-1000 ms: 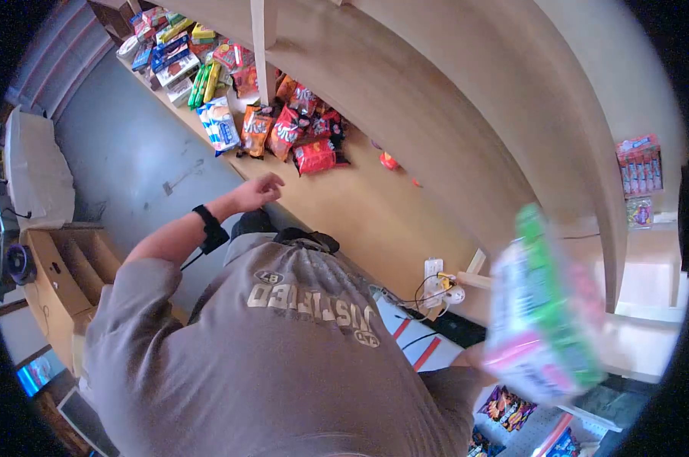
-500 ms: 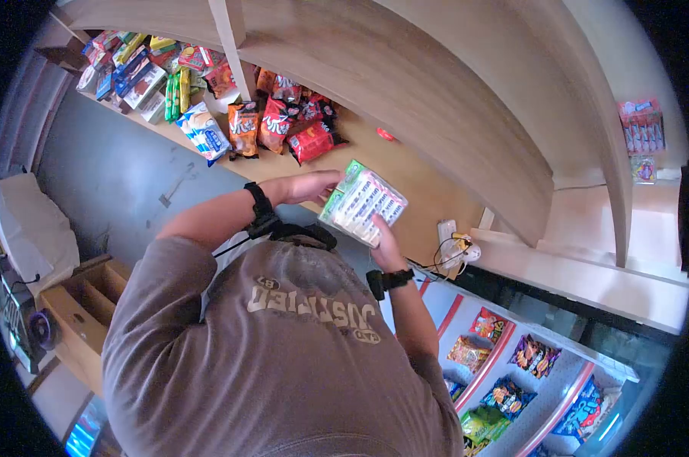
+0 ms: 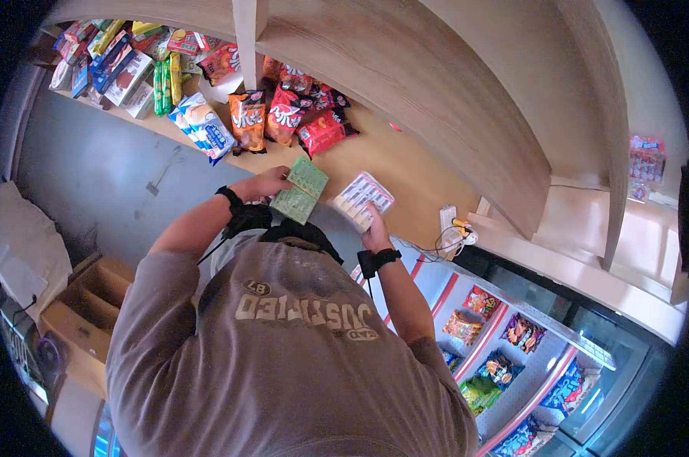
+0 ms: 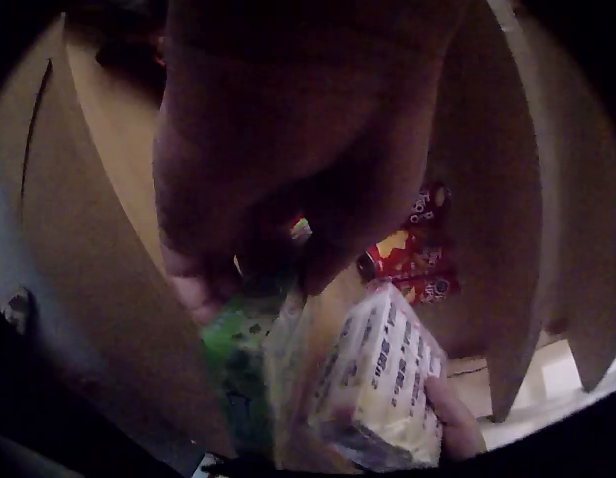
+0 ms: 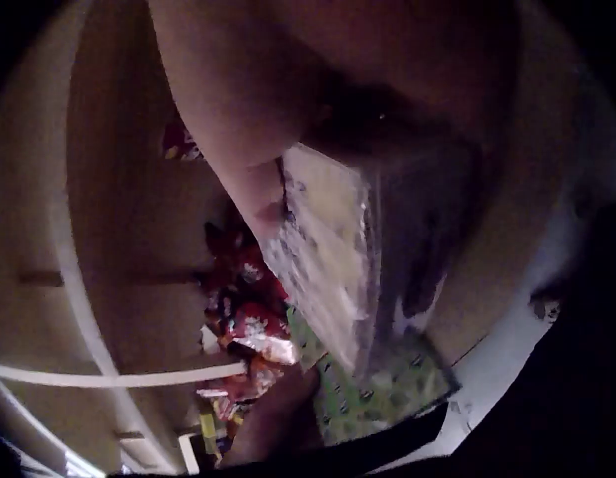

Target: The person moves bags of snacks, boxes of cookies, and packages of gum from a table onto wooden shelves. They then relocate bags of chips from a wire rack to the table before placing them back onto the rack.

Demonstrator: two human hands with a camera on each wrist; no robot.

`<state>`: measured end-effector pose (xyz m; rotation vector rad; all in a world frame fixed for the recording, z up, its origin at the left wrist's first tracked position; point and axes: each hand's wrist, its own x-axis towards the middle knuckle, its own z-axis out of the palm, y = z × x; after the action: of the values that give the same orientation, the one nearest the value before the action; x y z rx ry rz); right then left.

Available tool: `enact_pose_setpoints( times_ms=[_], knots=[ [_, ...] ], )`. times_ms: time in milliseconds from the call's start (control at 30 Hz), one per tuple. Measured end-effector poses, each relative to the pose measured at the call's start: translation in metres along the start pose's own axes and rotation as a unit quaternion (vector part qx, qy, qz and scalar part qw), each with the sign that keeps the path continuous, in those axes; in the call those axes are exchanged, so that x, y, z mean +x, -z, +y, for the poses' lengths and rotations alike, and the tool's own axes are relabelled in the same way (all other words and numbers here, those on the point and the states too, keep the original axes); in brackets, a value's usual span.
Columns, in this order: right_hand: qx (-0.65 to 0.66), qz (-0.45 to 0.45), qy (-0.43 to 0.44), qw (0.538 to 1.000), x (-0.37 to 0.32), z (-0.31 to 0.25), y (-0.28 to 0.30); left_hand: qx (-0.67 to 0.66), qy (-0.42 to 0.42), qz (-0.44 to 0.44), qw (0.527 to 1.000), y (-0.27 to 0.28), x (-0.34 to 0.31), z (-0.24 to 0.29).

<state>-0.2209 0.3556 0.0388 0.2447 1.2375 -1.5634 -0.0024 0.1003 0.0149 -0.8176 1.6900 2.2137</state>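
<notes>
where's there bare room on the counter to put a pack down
Bare counter lies between the pile's rightmost red bag and the power strip, in front of the shelf. It's crowded left of that bag, with snack bags and, further left, boxes packed together.

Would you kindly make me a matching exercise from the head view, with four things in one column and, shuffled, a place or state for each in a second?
1. green packaging
2. white pack
3. blue-and-white bag
4. brown box

A. beside an orange bag
B. held in the right hand
C. open, with a divider inside
D. held in the left hand

Right pairs: 1-D, 2-B, 3-A, 4-C
</notes>
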Motion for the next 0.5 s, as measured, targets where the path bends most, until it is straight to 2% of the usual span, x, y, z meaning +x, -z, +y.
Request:
enact_pose_setpoints(
  times_ms=[33,67,133,167,233,267,333,367,400,500],
  knots=[
    [0.013,-0.009,0.053,0.998,0.011,-0.001,0.002,-0.025,0.011,0.014,1.0,0.005,0.008,-0.018],
    [0.012,-0.005,0.053,0.999,0.019,-0.003,0.003,-0.027,0.012,0.011,1.0,0.01,0.005,-0.022],
    [0.044,0.08,0.081,0.992,0.042,-0.012,0.003,-0.038,0.031,-0.001,0.999,0.019,0.001,-0.024],
    [0.044,0.079,0.082,0.992,0.061,-0.014,0.009,-0.037,0.03,0.0,0.999,0.022,-0.004,-0.017],
    [0.064,-0.004,0.106,0.992,0.101,-0.015,0.021,-0.032,0.065,0.026,0.997,0.025,-0.02,-0.003],
    [0.067,-0.004,0.105,0.992,0.099,-0.021,0.003,-0.029,0.067,0.026,0.997,0.028,-0.019,-0.009],
    [-0.004,0.124,-0.085,0.989,0.094,-0.033,-0.024,-0.017,0.041,0.002,0.999,0.035,-0.019,-0.013],
    [-0.058,0.058,-0.113,0.99,0.099,-0.029,-0.021,-0.011,0.042,-0.002,0.999,0.038,-0.019,-0.012],
    [-0.051,0.06,-0.11,0.991,0.097,-0.025,-0.024,0.003,0.027,-0.005,1.0,0.039,-0.02,-0.011],
    [-0.234,0.01,-0.137,0.963,0.087,-0.004,-0.038,0.012,0.002,-0.022,1.0,0.041,-0.015,-0.005]
  ],
)
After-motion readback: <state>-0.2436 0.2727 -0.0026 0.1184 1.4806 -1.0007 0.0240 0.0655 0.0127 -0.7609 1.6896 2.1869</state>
